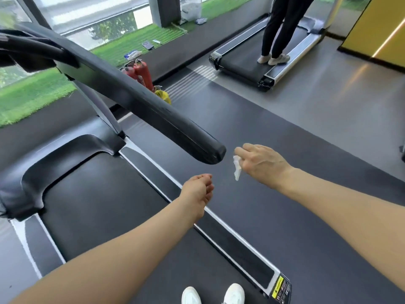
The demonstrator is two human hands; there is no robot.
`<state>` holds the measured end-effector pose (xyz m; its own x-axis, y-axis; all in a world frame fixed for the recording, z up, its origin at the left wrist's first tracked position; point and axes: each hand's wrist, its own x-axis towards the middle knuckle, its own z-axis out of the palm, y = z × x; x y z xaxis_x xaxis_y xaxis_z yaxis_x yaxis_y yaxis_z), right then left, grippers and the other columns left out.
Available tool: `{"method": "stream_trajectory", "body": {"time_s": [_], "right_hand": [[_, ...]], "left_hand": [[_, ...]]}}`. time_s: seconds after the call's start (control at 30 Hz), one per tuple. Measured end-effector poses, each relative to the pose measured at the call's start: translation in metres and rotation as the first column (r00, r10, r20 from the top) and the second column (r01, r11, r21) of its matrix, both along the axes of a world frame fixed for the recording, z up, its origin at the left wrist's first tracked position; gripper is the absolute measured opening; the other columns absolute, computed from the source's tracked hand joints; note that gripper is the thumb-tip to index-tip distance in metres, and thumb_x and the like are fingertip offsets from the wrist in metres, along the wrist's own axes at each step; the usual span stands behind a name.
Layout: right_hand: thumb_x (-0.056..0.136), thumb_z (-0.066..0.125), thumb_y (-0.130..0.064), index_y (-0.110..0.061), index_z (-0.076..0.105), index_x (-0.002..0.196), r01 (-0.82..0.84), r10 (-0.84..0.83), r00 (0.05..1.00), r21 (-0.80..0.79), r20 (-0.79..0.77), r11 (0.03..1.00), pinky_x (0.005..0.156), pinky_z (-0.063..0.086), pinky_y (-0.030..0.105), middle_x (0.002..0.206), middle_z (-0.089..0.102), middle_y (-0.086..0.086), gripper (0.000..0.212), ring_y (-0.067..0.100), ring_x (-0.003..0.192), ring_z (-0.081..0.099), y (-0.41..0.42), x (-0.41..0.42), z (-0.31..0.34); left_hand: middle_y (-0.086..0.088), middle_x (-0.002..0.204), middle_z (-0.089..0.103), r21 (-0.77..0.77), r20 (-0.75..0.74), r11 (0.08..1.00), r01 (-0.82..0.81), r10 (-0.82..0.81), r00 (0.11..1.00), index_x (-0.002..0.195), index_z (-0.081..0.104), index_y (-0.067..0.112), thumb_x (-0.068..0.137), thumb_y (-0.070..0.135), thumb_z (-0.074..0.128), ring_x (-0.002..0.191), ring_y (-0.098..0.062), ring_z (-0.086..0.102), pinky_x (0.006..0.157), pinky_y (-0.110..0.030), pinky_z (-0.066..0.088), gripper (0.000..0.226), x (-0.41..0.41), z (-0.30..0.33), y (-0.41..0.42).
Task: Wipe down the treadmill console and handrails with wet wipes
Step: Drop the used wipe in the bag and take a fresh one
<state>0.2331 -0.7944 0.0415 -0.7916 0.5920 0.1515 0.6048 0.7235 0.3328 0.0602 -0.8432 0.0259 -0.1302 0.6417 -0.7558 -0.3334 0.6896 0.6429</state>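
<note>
A thick black handrail (135, 102) of the treadmill runs from the upper left down to its rounded end near the middle. Just right of that end, my right hand (260, 163) pinches a crumpled white wet wipe (237, 170) that hangs below the fingers, a small gap away from the rail tip. My left hand (198, 189) hovers below the rail end over the belt's right side rail, fingers loosely curled and holding nothing. The console is mostly out of view at the upper left edge.
I stand on the black treadmill belt (98, 205), my white shoes (212, 295) at the bottom. Red fire extinguishers (140, 74) and a yellow bag stand beyond the rail. Another person stands on a second treadmill (247, 60) at the upper right. Grey floor lies to the right.
</note>
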Motion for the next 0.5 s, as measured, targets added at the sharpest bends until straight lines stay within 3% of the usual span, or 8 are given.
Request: {"method": "stream_trajectory", "body": {"time_s": [0.07, 0.17, 0.27, 0.37, 0.43, 0.5], "right_hand": [[0.052, 0.047, 0.015, -0.01, 0.055, 0.046, 0.096, -0.094, 0.994, 0.031, -0.064, 0.995, 0.039, 0.034, 0.019, 0.061, 0.052, 0.005, 0.026, 0.019, 0.047, 0.047, -0.008, 0.02, 0.018], [0.046, 0.043, 0.013, -0.008, 0.053, 0.046, 0.258, -0.257, 0.956, -0.011, -0.142, 0.966, 0.039, 0.029, 0.018, 0.061, 0.052, 0.007, 0.023, 0.022, 0.047, 0.048, -0.023, 0.042, 0.035], [0.039, 0.033, 0.02, -0.005, 0.053, 0.05, 0.405, -0.42, 0.875, -0.111, -0.241, 0.907, 0.044, 0.025, 0.018, 0.064, 0.051, 0.009, 0.034, 0.023, 0.05, 0.046, -0.039, 0.061, 0.052], [0.066, 0.054, 0.023, -0.005, 0.055, 0.08, 0.571, -0.61, 0.743, -0.215, -0.274, 0.792, 0.058, 0.031, 0.026, 0.089, 0.044, 0.007, 0.031, 0.019, 0.075, 0.035, -0.056, 0.089, 0.066], [0.084, 0.047, 0.012, -0.007, 0.054, 0.092, 0.66, -0.721, 0.656, -0.294, -0.222, 0.691, 0.063, 0.029, 0.026, 0.098, 0.042, 0.004, 0.021, 0.016, 0.082, 0.032, -0.06, 0.108, 0.075], [0.09, 0.043, 0.006, -0.007, 0.055, 0.095, 0.706, -0.772, 0.594, -0.312, -0.228, 0.636, 0.063, 0.03, 0.028, 0.098, 0.043, 0.004, 0.018, 0.018, 0.083, 0.036, -0.061, 0.125, 0.086]], "left_hand": [[-0.001, 0.069, 0.05, 0.028, -0.002, 0.997, 0.066, -0.066, 0.998, 0.086, 0.056, 0.012, 0.097, 0.008, 0.046, 0.058, -0.009, 0.047, 0.055, -0.017, 0.039, 0.017, 0.021, 0.016, 0.002], [0.0, 0.07, 0.05, 0.084, -0.002, 0.984, 0.159, -0.16, 0.987, 0.083, 0.055, 0.013, 0.096, 0.006, 0.046, 0.06, -0.008, 0.047, 0.058, -0.017, 0.042, 0.018, 0.056, 0.045, 0.004], [-0.001, 0.072, 0.052, 0.141, -0.047, 0.96, 0.241, -0.237, 0.97, 0.083, 0.055, 0.013, 0.096, 0.005, 0.047, 0.06, -0.009, 0.048, 0.059, -0.017, 0.045, 0.017, 0.088, 0.066, 0.009], [0.0, 0.071, 0.051, 0.174, -0.128, 0.915, 0.363, -0.345, 0.93, 0.085, 0.054, 0.014, 0.095, 0.005, 0.047, 0.059, -0.008, 0.048, 0.056, -0.016, 0.046, 0.016, 0.12, 0.079, 0.011], [0.001, 0.072, 0.051, 0.192, -0.167, 0.877, 0.441, -0.414, 0.895, 0.086, 0.054, 0.015, 0.095, 0.005, 0.048, 0.058, -0.008, 0.047, 0.059, -0.017, 0.044, 0.015, 0.137, 0.084, 0.014], [0.001, 0.072, 0.051, 0.215, -0.197, 0.836, 0.505, -0.47, 0.861, 0.085, 0.053, 0.015, 0.095, 0.005, 0.048, 0.06, -0.009, 0.047, 0.063, -0.019, 0.043, 0.015, 0.151, 0.088, 0.019]]}}
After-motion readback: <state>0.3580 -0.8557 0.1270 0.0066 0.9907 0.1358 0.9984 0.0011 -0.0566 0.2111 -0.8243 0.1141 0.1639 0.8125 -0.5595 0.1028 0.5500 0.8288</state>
